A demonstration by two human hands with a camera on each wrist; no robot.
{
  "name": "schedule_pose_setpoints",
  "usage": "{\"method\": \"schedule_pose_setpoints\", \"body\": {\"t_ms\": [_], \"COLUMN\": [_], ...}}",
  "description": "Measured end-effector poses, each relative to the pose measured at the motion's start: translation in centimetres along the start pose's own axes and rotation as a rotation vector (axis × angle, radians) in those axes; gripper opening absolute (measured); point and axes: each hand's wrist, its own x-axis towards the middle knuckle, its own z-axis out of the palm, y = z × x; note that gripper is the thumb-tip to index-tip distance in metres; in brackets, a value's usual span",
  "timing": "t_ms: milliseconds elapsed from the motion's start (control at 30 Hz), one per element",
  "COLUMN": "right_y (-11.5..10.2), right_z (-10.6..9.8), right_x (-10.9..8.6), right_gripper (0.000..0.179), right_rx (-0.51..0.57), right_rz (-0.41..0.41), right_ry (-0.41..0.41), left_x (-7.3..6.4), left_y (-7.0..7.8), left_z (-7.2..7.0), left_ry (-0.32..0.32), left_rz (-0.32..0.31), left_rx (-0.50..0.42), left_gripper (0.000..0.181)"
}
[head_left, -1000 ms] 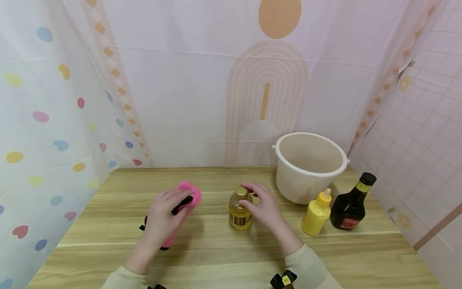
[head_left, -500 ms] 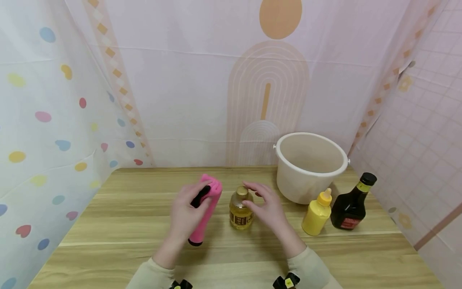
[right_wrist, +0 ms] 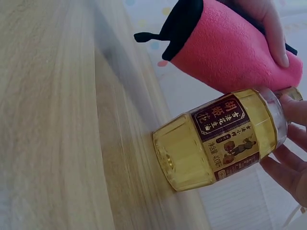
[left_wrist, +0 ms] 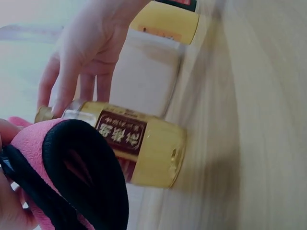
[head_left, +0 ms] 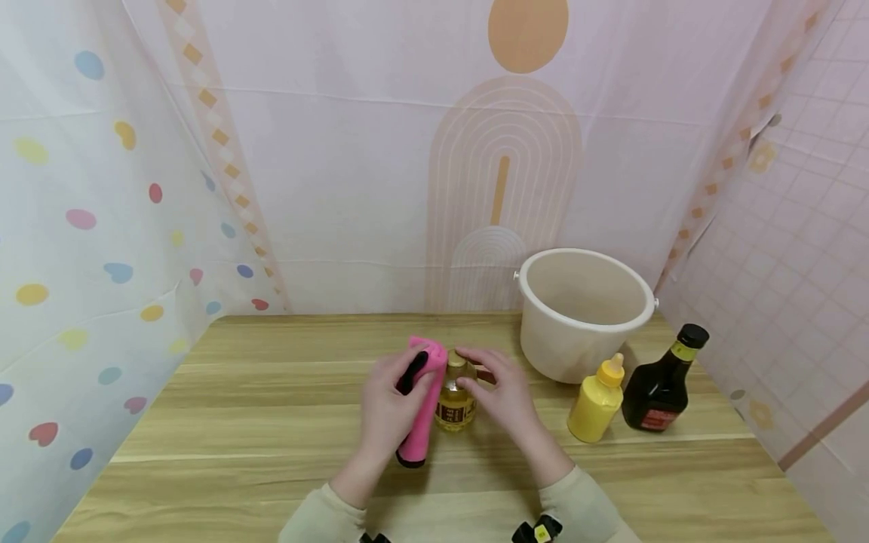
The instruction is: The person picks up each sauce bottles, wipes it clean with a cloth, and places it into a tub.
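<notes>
My left hand grips a folded pink cloth with black trim, holding it upright against or just beside the left side of a small bottle of golden oil. A dark label with light characters wraps the bottle, which has a gold cap and stands upright on the table. From the right, my right hand holds the bottle around its neck, thumb in front and fingers behind. In the left wrist view the dark edge of the cloth hides part of the bottle.
A white bucket stands at the back right. In front of it are a yellow squeeze bottle and a dark sauce bottle with a black cap. Patterned curtains hang behind the wooden table and along both sides.
My left hand has carried the pink cloth rightward from the left part of the table to the oil bottle. The right hand has stayed at the bottle's neck.
</notes>
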Motion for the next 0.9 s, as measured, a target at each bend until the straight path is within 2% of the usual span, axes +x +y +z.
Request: {"method": "schedule_pose_setpoints", "body": {"t_ms": [100, 300, 400, 600, 900], "right_y": [0.0, 0.0, 0.1, 0.3, 0.2], "right_z": [0.1, 0.2, 0.3, 0.3, 0.2], "right_x": [0.0, -0.1, -0.1, 0.0, 0.0], "right_gripper": [0.040, 0.039, 0.039, 0.039, 0.040], "right_rx": [0.002, 0.011, 0.014, 0.033, 0.044], "right_rz": [0.011, 0.022, 0.021, 0.046, 0.063], "right_ry": [0.002, 0.016, 0.024, 0.027, 0.024], "left_x": [-0.3, -0.9, -1.1, -1.1, -1.3], "left_y": [0.1, 0.1, 0.1, -0.1, -0.7], "left_z": [0.3, 0.8, 0.9, 1.0, 0.9], "left_ry": [-0.021, -0.098, -0.103, -0.089, -0.094], "left_rz": [-0.003, 0.086, 0.108, 0.071, 0.060], "left_rx": [0.009, 0.053, 0.064, 0.043, 0.030], "left_gripper": [0.041, 0.053, 0.055, 0.052, 0.052]}}
